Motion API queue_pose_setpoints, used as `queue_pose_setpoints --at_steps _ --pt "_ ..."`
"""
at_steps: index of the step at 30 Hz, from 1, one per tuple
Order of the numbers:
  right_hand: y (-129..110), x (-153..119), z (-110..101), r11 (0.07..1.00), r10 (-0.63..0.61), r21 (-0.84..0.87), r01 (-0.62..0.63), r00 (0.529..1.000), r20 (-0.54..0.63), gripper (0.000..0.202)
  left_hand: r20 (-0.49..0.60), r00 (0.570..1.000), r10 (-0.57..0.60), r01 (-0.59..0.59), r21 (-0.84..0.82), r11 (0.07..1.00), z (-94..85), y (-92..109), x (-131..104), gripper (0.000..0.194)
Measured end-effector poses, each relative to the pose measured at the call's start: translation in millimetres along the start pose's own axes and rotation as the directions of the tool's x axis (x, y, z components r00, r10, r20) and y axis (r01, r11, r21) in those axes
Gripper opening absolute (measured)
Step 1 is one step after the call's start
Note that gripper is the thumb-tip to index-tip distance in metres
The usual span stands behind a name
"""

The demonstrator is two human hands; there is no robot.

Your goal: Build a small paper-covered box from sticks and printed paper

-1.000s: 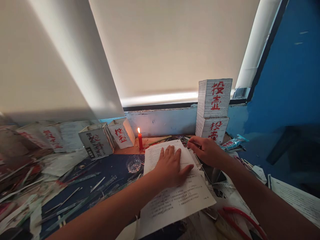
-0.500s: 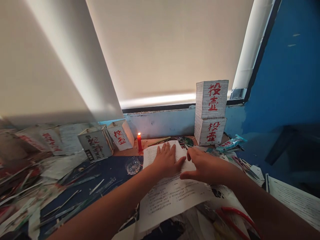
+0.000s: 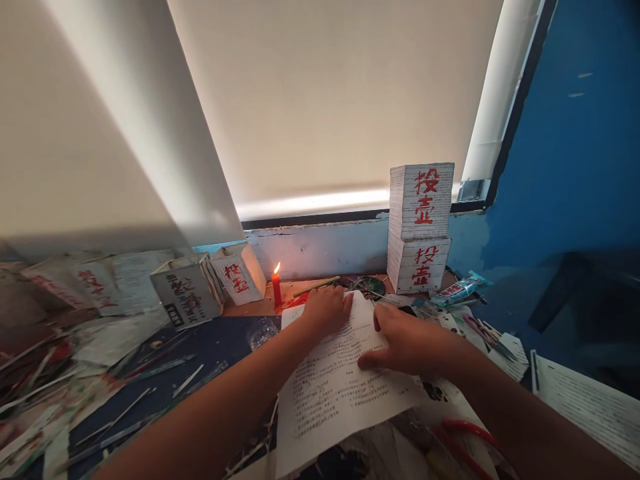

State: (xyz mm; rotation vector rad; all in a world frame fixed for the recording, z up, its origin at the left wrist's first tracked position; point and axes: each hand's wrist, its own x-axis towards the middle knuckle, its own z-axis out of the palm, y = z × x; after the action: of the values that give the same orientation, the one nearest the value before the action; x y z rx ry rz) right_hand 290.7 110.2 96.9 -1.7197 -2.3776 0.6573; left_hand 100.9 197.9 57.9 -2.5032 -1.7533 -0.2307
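A printed white sheet (image 3: 345, 393) lies tilted over the cluttered work surface. My left hand (image 3: 327, 312) is at its upper edge, fingers bent over and closed on the paper, their tips partly hidden. My right hand (image 3: 407, 340) rests at the sheet's right side, its thumb stretched over the print and its index finger bent, with a gap between them; the other fingers are hidden. A lit red candle (image 3: 277, 287) stands upright beyond my left hand.
Paper boxes with red characters stand at the back: two stacked (image 3: 420, 230), others (image 3: 237, 277) at left. A blue wrapper (image 3: 463, 288) lies right. Red handles (image 3: 470, 433) lie near my right forearm. Sticks and scraps (image 3: 120, 413) cover the left.
My left hand has gone from lying flat with spread fingers to bent fingers at the sheet's upper edge. Red material now shows behind it. The candle flame is taller and leans right.
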Motion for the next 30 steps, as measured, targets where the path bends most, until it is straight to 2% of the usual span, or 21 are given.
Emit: queue_pose_setpoints --at_steps 8,12,15,18,22,25,30 --pt "-8 -4 -8 0.999 0.023 0.025 -0.024 0.999 0.042 0.069 0.062 0.996 -0.065 0.063 0.044 0.997 -6.9 -7 28 0.029" --pt "-8 -4 -6 0.999 0.02 0.034 -0.021 0.999 0.032 0.067 0.025 0.995 -0.1 0.098 0.063 0.993 -15.9 -5 38 0.03" --pt "-7 -4 -5 0.999 0.021 0.038 -0.022 0.999 0.026 0.067 -0.043 0.995 -0.093 0.096 0.063 0.993 -18.1 4 30 0.03" --pt "-6 -5 -5 0.999 0.012 0.037 -0.013 1.0 0.024 0.068 -0.102 0.993 -0.051 0.056 0.045 0.997 -12.3 18 10 0.032" --pt "-5 -5 -4 1.0 -0.009 0.026 0.009 1.0 0.02 0.069 -0.103 0.995 0.006 -0.005 0.013 1.0 0.6 32 -7 0.036" --pt "-5 -4 -3 1.0 0.005 0.015 -0.005 1.0 0.02 0.073 -0.089 0.996 -0.01 0.01 -0.002 1.0 6.3 31 0 0.035" --pt "-4 -2 -3 1.0 0.018 0.009 -0.018 0.999 0.033 0.073 -0.071 0.995 -0.075 0.075 -0.003 0.997 9.0 13 28 0.033"
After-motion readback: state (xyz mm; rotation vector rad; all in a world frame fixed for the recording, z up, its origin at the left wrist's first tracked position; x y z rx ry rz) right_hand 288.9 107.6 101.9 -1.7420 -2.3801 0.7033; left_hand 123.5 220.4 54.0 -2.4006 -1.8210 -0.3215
